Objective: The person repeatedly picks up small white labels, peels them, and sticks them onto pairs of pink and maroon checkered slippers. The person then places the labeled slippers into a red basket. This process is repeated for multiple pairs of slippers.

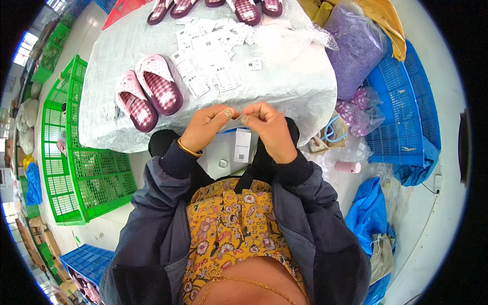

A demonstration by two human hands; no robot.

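My left hand (207, 128) and my right hand (270, 129) meet just off the table's near edge. Thumb and forefinger are pinched together on each, with the fingertips almost touching. What they pinch is too fine to make out. Right below the fingertips is a long white paper tag (242, 145); whether it hangs from them on a thread I cannot tell. On the table (284, 91), left of my hands, lies a pair of pink slippers with checked insoles: a left one (136, 101) and a right one (159, 85). Loose white labels (206, 56) are spread beyond my hands.
More checked slippers (246, 11) lie along the far edge. Green crates (101, 178) stand at my left, a blue crate (394, 101) at my right by a bag of purple items (353, 48). A grey box (216, 160) sits between my knees.
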